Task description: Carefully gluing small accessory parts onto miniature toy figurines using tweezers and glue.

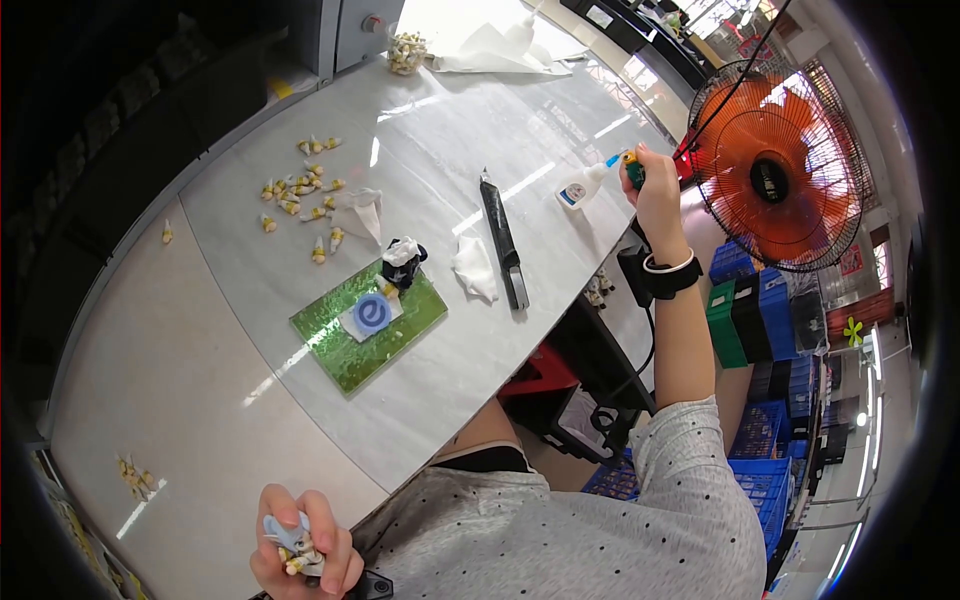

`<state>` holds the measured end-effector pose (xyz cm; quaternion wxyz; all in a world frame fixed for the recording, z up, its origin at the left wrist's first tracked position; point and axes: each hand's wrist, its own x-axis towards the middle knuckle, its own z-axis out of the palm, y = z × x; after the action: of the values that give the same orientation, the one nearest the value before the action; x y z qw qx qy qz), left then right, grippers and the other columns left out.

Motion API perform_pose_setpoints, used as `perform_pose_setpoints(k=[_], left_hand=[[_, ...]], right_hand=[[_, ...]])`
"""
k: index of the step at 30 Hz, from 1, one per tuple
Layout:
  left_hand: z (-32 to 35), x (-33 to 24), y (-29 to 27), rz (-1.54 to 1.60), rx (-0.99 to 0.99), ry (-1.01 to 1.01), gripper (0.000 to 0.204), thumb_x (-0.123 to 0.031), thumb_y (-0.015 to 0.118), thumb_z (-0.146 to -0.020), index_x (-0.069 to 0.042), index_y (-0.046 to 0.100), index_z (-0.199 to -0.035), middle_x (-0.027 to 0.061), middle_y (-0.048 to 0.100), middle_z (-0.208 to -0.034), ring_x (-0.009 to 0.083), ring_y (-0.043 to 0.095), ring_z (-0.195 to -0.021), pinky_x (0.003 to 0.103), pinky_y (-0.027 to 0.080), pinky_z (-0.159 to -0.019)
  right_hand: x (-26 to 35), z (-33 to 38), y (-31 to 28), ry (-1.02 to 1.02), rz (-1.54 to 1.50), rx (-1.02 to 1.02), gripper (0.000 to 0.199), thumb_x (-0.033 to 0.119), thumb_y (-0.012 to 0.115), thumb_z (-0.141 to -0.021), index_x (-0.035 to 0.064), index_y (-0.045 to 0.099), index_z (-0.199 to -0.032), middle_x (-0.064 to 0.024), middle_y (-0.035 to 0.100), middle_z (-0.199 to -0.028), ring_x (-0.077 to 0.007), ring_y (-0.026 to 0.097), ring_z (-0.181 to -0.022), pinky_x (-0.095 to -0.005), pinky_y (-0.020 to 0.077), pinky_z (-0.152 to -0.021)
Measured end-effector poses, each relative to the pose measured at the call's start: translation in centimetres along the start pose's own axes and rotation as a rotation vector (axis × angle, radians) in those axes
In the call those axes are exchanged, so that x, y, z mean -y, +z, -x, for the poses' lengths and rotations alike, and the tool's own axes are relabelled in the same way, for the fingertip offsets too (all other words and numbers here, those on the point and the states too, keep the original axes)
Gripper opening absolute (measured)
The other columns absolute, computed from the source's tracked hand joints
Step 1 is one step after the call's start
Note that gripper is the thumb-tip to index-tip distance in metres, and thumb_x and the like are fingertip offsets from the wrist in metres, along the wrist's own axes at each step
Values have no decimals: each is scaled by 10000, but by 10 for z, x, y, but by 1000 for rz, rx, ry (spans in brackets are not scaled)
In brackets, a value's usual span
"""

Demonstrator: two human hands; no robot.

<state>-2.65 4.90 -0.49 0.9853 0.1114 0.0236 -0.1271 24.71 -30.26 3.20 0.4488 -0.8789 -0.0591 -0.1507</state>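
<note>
While left hand (322, 530) clutches pieces (300, 562), hands apart, right hand (658, 195) gripping green object (634, 174) — bottle (577, 190) nearby

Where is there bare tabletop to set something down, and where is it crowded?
Free: the grey stretch between the clear cup and the black tool; the beige stretch between the green board and the near-left pieces. Crowded: the board's middle and the cluster of yellowish pieces beyond it.
</note>
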Motion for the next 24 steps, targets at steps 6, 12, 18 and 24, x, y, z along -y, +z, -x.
perform_pose_setpoints(k=[6,12,18,24], left_hand=[[0,0,-1,-2,15,-2,285,-255,530,-839,-82,414,-1033,90,433,-879,127,463,-536,226,381,-441],[0,0,0,-19,5,6,296,-267,536,-836,-85,414,-1035,85,434,-878,120,460,-533,221,379,-440],[1,0,0,-31,1,2,292,-269,539,-834,-89,414,-1028,84,433,-873,118,454,-527,218,374,-434],[-1,0,0,-21,-17,10,295,-266,540,-832,-86,411,-1026,86,433,-873,118,456,-527,214,368,-427]], right_hand=[[2,1,-1,21,11,-7,465,298,370,-830,16,394,-461,-25,373,-438,-113,354,-438,-261,273,-463],[4,0,-2,32,26,7,460,293,372,-829,10,402,-469,-35,382,-444,-120,362,-444,-266,279,-466],[4,0,-2,12,78,0,458,287,368,-830,6,400,-471,-38,383,-443,-125,365,-450,-271,281,-471],[4,1,0,25,78,-17,456,289,373,-829,6,405,-473,-37,389,-446,-125,366,-451,-270,283,-474]])
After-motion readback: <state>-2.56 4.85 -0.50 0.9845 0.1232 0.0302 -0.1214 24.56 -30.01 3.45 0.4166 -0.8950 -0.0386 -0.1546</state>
